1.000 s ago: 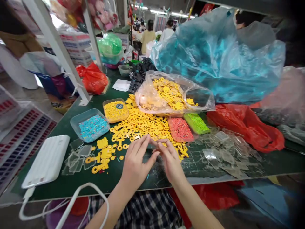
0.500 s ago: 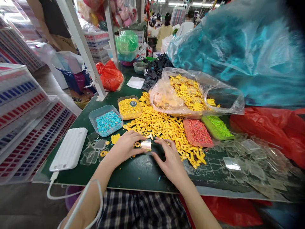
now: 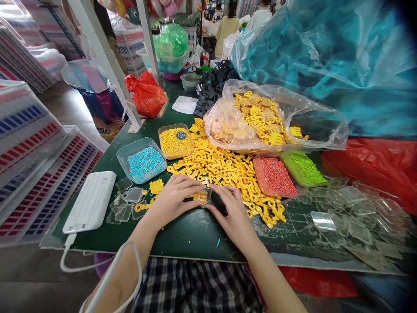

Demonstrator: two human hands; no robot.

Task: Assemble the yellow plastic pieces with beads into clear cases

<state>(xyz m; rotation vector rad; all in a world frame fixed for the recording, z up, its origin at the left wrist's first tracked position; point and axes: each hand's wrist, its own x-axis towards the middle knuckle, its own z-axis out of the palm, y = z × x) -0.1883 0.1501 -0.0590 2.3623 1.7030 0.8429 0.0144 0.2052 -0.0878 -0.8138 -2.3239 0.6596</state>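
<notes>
My left hand [image 3: 172, 198] and my right hand [image 3: 232, 215] meet over the green table [image 3: 192, 234], fingertips pinched on a small clear plastic case [image 3: 202, 197] with a yellow piece inside it. The case rests low on the table. Just behind it spreads a heap of yellow plastic pieces [image 3: 221, 167]. A few more yellow pieces [image 3: 153, 191] lie left of my left hand, beside a stack of clear flat covers [image 3: 125, 204].
Trays of blue beads [image 3: 142, 161], yellow beads [image 3: 176, 141], red beads [image 3: 274, 176] and green beads [image 3: 302, 167] ring the heap. A clear bag of yellow pieces [image 3: 260, 119] sits behind. A white power bank [image 3: 90, 202] lies left; clear cases [image 3: 352, 213] are scattered right. People stand far back.
The hands dropped from the raised pinch to the table and now hold a small clear case between them. The view shifted so the table sits further right.
</notes>
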